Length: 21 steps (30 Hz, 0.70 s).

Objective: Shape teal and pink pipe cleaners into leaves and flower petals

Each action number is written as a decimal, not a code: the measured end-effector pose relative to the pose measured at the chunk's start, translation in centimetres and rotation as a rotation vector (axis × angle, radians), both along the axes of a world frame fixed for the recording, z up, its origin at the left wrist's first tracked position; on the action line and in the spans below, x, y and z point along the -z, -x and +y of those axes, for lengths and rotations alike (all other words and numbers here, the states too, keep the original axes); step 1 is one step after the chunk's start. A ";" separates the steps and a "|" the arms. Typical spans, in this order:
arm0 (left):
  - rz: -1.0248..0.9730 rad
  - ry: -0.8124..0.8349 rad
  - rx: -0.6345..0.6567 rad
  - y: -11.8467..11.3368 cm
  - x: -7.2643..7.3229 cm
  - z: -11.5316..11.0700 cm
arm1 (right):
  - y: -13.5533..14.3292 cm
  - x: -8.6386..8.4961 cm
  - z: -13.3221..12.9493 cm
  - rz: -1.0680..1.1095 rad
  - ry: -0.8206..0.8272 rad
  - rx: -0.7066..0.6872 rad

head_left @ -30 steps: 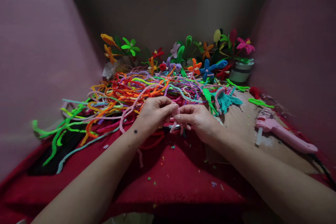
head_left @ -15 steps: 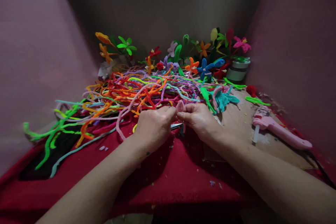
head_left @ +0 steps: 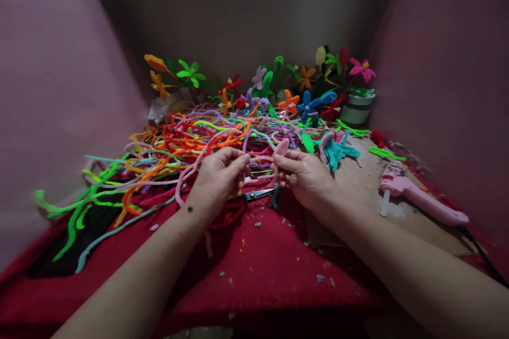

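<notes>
Between my two hands runs a pink fuzzy stem (head_left: pixel 260 159), pinched near its left part by my left hand (head_left: pixel 225 172). My right hand (head_left: pixel 299 170) pinches a folded pink loop (head_left: pixel 282 147) of the fuzzy stem, which stands up above its fingertips. A loose pink end hangs down below my left hand. Small scissors (head_left: pixel 258 195) lie on the red cloth just under and between the hands, their handles partly hidden by my left hand.
A tangled pile of coloured fuzzy stems (head_left: pixel 191 140) spreads behind and left. Fuzzy flowers (head_left: pixel 308 105) stand at the back, near a pale jar (head_left: pixel 358 107). Right are teal pieces (head_left: pixel 336 151), cardboard (head_left: pixel 358 190) and a pink glue gun (head_left: pixel 421 198). Scraps dot the red cloth (head_left: pixel 274 275).
My left hand has moved left, away from my right hand, and a length of pink stem now shows between them. More of the scissors is uncovered.
</notes>
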<state>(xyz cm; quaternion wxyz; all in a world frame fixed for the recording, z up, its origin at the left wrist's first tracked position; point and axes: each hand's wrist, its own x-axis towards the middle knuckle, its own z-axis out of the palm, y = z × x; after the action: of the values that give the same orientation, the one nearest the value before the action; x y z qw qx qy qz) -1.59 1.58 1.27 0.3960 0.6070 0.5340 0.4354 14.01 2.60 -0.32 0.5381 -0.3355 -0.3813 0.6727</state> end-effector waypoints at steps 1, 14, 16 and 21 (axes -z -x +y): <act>-0.112 0.103 0.063 -0.3 0.1 -0.1 | 0.0 -0.1 0.0 0.037 0.000 0.014; -0.405 0.532 0.439 -1.8 1.2 -0.2 | 0.7 1.0 -0.5 -0.065 -0.107 0.112; -0.375 0.536 0.445 -1.8 1.0 -0.4 | 0.7 1.0 -0.5 -0.096 -0.113 0.125; -0.209 0.334 0.342 -2.7 1.4 -0.9 | 0.8 1.2 -0.3 -0.050 -0.076 0.133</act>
<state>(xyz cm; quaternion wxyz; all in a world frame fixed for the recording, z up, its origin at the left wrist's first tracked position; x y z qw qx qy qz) 1.12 0.72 -0.11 0.6114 0.5665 0.4445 0.3284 13.26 2.26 -1.47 0.5840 -0.3561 -0.3969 0.6120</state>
